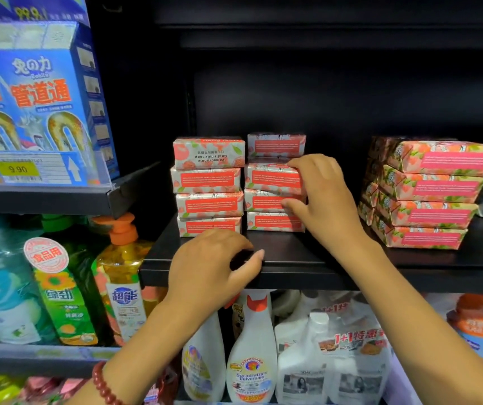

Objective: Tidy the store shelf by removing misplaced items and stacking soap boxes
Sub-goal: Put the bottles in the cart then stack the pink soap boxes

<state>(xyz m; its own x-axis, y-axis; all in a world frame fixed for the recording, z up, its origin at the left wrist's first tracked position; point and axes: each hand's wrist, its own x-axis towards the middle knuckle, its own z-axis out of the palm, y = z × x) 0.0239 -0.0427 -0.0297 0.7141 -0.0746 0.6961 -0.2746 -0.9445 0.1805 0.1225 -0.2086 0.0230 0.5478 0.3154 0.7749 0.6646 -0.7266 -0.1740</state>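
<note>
Right hand is clamping its grip on the right end of the middle stack of soap boxes. Its fingers are curling over the top edge of the second box down and the thumb is pressing the third box. That stack is standing four high, with the top box sitting slightly back.

Left stack is sitting just beside it at 9 o'clock, also four high. Its top box is showing the "Pomegranate Goat's milk soap" label upside down.

Right stack is sitting well apart at 3 o'clock, four high, turned at an angle, with more boxes behind it. All three stacks are sitting on the black shelf.

Left hand is resting on the shelf's front lip at 7 o'clock from the middle stack. Its grip is loose, fingers curled and thumb out, with nothing seen in it. A red bead bracelet is sitting on that wrist.

At 10 o'clock, blue drain-cleaner boxes are standing on a higher shelf behind a yellow 9.90 price tag. At 8 o'clock, dish soap bottles are lining up, one with an orange pump. At 6 o'clock, under the black shelf, white spray bottles are standing.
</note>
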